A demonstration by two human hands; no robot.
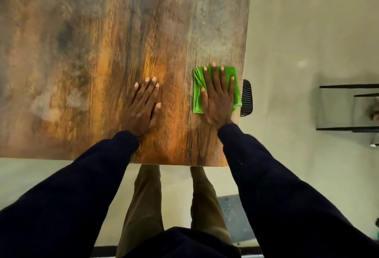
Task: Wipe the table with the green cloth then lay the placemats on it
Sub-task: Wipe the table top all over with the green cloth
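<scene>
Pale, smooth flooring (297,32) surrounds a large rectangular tabletop (92,42) with a mottled wood-grain finish, streaked in orange, brown and grey along its length. Its surface looks matte and is blurred in places, with a few lighter cloudy patches toward the left side. One straight near edge and one straight right edge meet at a corner near the person's right arm.

Beyond the right edge, a black chair back with ribbed slats (247,98) peeks out from under the table, just beside the cloth. Farther right, well apart from the table, stands a black metal frame with glass-like panels (348,110); what it holds is too blurred to tell. A grey mat (233,214) lies on the floor by the person's feet.

The folded bright green cloth (199,85), soft and slightly rumpled with visible folds on its left side, lies flat on the tabletop close to the right edge. The right hand (218,98) presses down on it, palm flat, fingers spread apart and straight across the fabric. The left hand (143,106) rests bare on the wood near the middle, palm down, fingers extended and slightly apart, holding nothing. Both arms wear dark navy sleeves (82,196); olive trousers (143,196) show below the table's near edge.
</scene>
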